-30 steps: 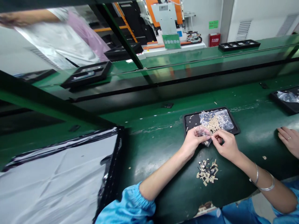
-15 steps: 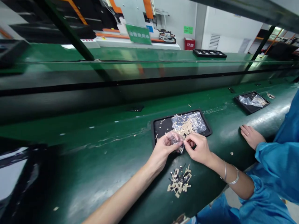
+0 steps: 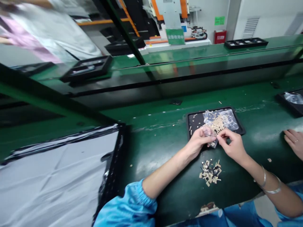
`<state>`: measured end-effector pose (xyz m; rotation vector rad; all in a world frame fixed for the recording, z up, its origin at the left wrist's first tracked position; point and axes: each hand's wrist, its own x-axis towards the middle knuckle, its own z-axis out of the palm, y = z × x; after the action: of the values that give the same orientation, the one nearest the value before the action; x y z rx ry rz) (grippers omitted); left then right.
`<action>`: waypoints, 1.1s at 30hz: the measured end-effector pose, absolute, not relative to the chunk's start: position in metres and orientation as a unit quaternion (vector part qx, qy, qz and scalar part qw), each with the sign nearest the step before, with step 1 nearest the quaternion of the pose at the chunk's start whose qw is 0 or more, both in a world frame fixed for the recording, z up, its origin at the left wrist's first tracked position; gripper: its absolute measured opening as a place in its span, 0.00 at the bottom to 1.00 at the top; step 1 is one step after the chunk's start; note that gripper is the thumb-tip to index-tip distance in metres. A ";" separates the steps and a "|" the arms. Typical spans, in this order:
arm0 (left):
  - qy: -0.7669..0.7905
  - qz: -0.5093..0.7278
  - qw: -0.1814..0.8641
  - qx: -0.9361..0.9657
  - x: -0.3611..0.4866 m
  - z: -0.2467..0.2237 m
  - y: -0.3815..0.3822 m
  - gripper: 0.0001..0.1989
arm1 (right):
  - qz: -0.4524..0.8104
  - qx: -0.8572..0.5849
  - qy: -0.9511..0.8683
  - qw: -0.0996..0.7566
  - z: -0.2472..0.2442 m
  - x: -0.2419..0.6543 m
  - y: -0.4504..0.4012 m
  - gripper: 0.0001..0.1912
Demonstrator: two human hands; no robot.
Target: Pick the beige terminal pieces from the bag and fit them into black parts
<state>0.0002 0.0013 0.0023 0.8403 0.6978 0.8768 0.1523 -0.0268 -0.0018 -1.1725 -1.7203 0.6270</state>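
My left hand is closed round a small clear plastic bag, which hangs partly below the fingers. Thumb and forefinger of my right hand are pinched together at the bag's edge, close to my left thumb; whatever is between them is too small to make out. Just behind both hands lies a black tray with small beige pieces and clear plastic bags in it. On the green table in front of my hands is a loose pile of small beige and black pieces.
A large black-edged tray with a white sheet stands at left. Another person's hand rests on the table at right, below a second black tray. Green posts and a raised shelf run behind.
My view has swung left, so everything sits further right and the white-sheeted tray shows more fully. Both hands stay together at the plastic bag in front of the black tray.
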 end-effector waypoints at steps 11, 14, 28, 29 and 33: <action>0.279 0.374 0.793 0.392 -0.006 0.002 0.009 0.19 | 0.332 -0.493 -0.638 0.490 0.001 0.161 -0.022 0.08; 0.278 0.360 0.796 0.399 -0.007 0.002 0.010 0.21 | 0.327 -0.495 -0.632 0.499 0.002 0.164 -0.022 0.08; 0.366 0.462 0.711 0.384 0.004 0.004 -0.003 0.18 | 0.133 -0.498 -0.702 0.492 0.005 0.169 -0.027 0.05; 0.363 0.461 0.713 0.383 0.004 0.004 -0.003 0.18 | 0.114 -0.491 -0.715 0.483 0.006 0.168 -0.027 0.06; 0.343 0.444 0.738 0.375 0.003 0.003 -0.001 0.21 | 0.131 -0.496 -0.729 0.454 0.005 0.166 -0.028 0.04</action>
<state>0.0029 -0.0008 0.0025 0.8227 0.7534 0.9744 0.1659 -0.0276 0.0054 -1.2232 -1.7993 0.3235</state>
